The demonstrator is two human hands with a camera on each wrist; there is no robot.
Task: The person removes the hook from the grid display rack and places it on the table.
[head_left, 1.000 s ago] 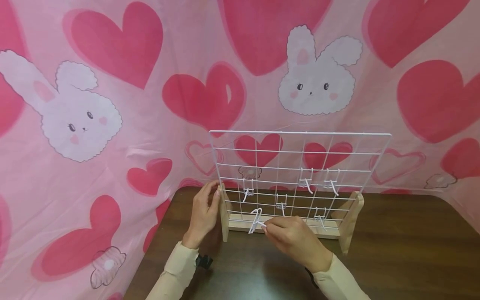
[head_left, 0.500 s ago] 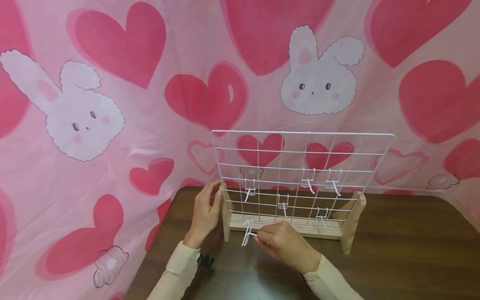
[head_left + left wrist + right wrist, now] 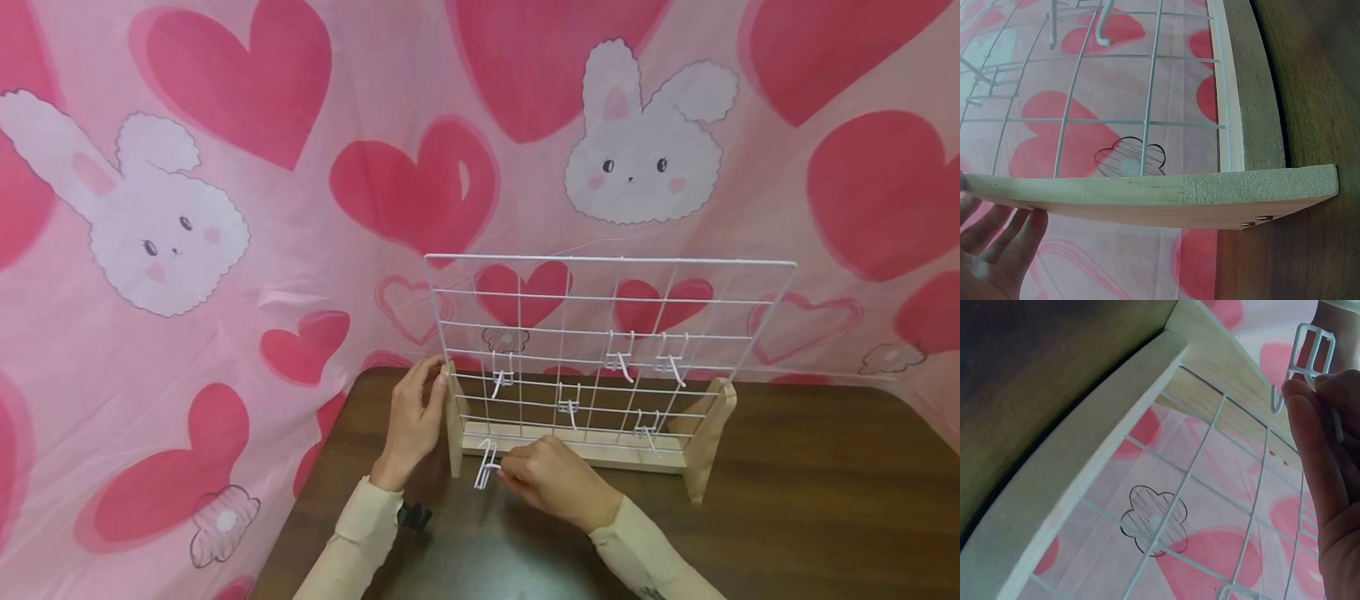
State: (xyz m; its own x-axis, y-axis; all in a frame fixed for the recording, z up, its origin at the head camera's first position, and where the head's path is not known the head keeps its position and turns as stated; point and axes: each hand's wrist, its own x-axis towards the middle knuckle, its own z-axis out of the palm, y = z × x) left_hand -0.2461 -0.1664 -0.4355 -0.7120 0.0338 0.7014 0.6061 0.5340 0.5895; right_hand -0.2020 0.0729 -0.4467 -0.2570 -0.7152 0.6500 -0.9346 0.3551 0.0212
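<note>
Hook (image 3: 486, 470), white wire, just in front of the rack's (image 3: 626, 456) lower left, apart from the grid. Right hand (image 3: 558, 483) pinches its prong, thumb against fingers. Left hand (image 3: 412, 417) touches rack's left post (image 3: 453, 427); cannot tell whether fingers grip. Five similar hangers (image 3: 620, 363) on rack.

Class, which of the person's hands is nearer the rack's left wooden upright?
Left. The left hand touches the upright; the right hand is farther right, in front of the wire grid, pinching a white hook.
</note>
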